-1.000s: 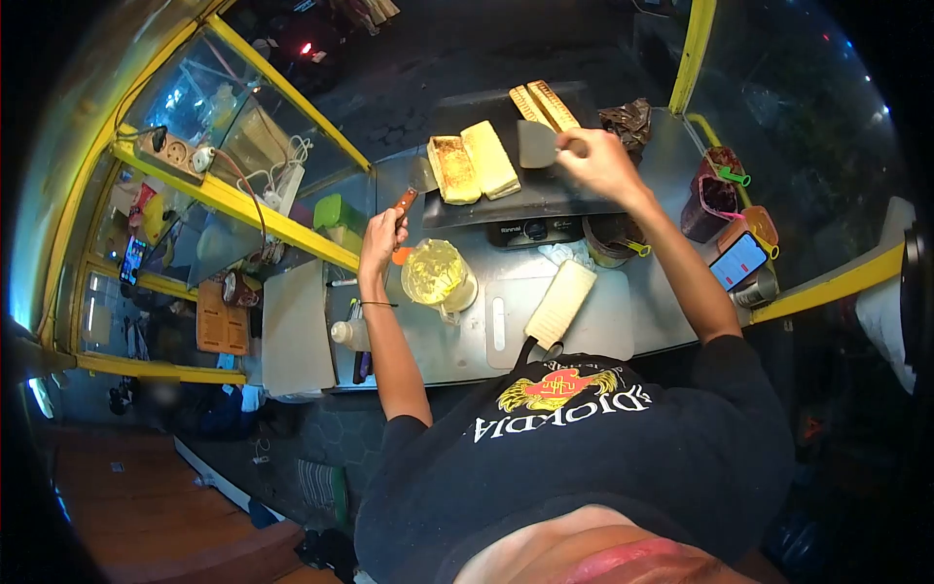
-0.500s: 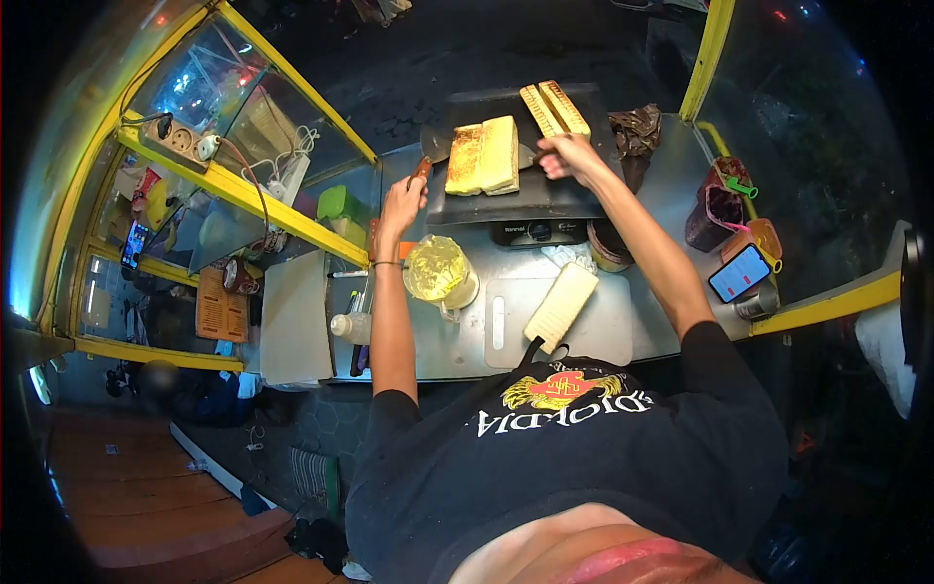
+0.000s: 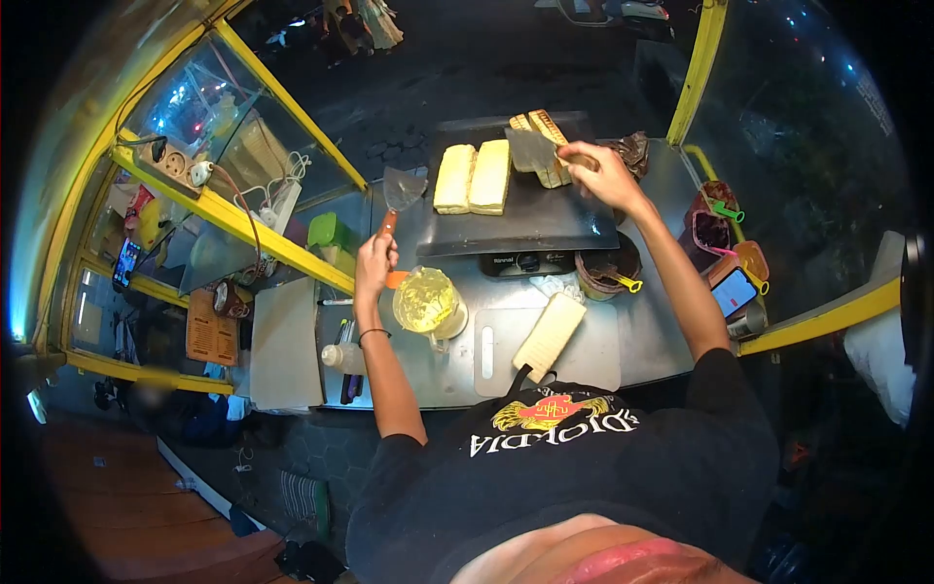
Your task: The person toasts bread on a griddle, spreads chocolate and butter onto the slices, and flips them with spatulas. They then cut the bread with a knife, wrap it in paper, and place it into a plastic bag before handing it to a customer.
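Head view, biggest first: we stand at the steel counter (image 3: 642, 331) with the black griddle plate (image 3: 525, 219) on top of the burner at the far edge. On the griddle lie two thick bread slabs (image 3: 473, 178), side by side and touching, pale yellow faces up. Behind them, at the far right corner, a second pair of narrower toasted slabs (image 3: 545, 131), partly hidden by our right spatula.

Nearer us: white cutting board (image 3: 584, 350) with one more bread block (image 3: 549, 337) lying across it, and a jar of yellow fat (image 3: 425, 302) just left of it.

Hands: left hand (image 3: 374, 261) closed around a wooden handle, its spatula (image 3: 403, 188) raised off the griddle's left edge, blade clear of the bread. Right hand (image 3: 601, 167) closed on the second spatula (image 3: 533, 149), blade over the far slabs; we can't tell if it touches them.

Handling call: bread looks light, soft and greasy, likely to sag or tear if pinched. Griddle is presumably hot, so no bare fingers. We'd take each slab from underneath, blade slid flat along its long side, second blade steadying the opposite edge. Support the full length; a short lift probably bends it.
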Demonstrator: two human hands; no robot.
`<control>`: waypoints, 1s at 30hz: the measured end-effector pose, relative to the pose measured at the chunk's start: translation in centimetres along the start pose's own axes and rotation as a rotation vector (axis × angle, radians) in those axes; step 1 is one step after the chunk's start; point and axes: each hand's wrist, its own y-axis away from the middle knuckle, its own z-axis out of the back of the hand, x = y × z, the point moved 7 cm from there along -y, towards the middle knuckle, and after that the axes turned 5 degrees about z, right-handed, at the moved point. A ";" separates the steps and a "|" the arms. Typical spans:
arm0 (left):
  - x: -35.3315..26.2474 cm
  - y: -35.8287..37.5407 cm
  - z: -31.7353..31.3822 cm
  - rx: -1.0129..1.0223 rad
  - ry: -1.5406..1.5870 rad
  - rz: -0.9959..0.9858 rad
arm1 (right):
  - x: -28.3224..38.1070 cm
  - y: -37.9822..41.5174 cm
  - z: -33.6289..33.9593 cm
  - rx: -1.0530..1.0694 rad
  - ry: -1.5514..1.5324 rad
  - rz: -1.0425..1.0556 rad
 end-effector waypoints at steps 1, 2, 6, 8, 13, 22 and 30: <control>-0.1 0.3 -0.4 -0.015 -0.108 0.030 | 0.0 1.3 -0.2 -0.017 0.014 -0.034; -0.4 0.6 -1.0 -0.014 -0.108 0.023 | 0.0 2.6 -0.4 -0.035 0.028 -0.067; -5.5 2.8 -5.1 0.003 -0.473 -0.072 | 1.8 5.2 -3.3 -0.190 0.199 -0.005; -5.3 2.2 -6.4 0.021 -0.565 -0.141 | 1.1 4.9 -5.5 -0.214 0.218 0.026; -6.6 2.4 -6.6 -0.020 -0.416 -0.090 | 1.9 4.1 -3.8 -0.257 0.355 0.027; -7.5 0.5 -10.6 0.162 -0.044 -0.049 | -1.9 6.2 4.5 -0.630 0.410 -0.052; -8.7 -1.6 -13.1 0.164 -0.332 -0.061 | -3.9 9.2 2.2 -0.523 -0.151 -0.181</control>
